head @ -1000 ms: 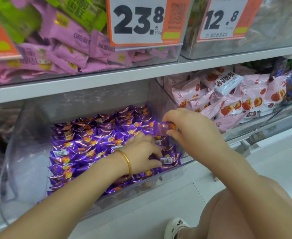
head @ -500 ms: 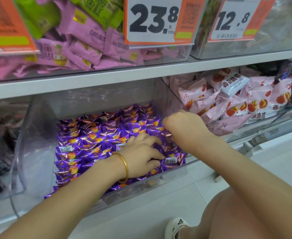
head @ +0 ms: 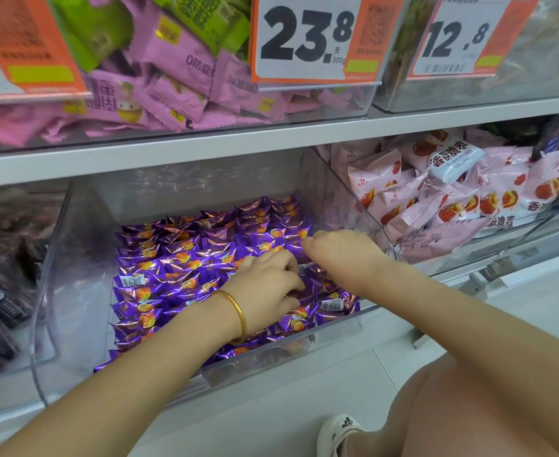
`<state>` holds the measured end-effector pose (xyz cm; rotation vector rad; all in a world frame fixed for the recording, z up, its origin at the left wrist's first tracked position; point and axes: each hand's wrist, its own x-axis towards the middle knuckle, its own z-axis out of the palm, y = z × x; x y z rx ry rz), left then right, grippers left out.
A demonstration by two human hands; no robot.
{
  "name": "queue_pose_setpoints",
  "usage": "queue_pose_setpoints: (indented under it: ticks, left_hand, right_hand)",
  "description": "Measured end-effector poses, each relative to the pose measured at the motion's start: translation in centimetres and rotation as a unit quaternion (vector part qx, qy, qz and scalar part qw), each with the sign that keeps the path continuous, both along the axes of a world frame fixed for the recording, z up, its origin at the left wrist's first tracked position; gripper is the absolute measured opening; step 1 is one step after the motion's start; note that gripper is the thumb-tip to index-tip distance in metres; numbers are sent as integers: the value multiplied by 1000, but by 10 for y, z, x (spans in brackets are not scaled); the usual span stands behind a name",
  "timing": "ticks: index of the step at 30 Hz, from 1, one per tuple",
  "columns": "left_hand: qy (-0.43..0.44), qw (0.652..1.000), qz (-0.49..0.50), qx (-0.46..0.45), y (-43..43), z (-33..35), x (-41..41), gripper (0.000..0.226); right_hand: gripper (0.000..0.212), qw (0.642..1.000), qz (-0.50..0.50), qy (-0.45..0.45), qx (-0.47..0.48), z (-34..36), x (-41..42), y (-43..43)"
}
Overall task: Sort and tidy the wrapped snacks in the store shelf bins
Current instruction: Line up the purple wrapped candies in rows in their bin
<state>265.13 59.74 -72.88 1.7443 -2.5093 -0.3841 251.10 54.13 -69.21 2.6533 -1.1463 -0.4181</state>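
Purple foil-wrapped snacks with an orange fruit print lie in neat rows in a clear plastic bin on the lower shelf. My left hand, with a gold bangle on the wrist, lies on the rows near the bin's front right. Its fingers and thumb curl round wrappers there. My right hand is just to the right, knuckles up. Its fingers curl down on a purple snack at the right end of a row, with the fingertips hidden among the wrappers.
To the right, a bin holds pink date-snack packets. The left bin holds dark packets. The upper shelf carries pink and green packets behind price tags. My knee and a white shoe are below.
My right hand has brought the purple snack it was holding up down into the right end of the rows. My left hand has stayed on the front wrappers. The view has shifted slightly.
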Motion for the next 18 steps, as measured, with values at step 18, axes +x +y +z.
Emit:
queue_pose_setpoints:
  ticks: [18]
  left_hand:
    - [-79,996,40,-13,-1,5,3,20]
  right_hand:
    - [26,1000,4,6,19,-7,-6,9]
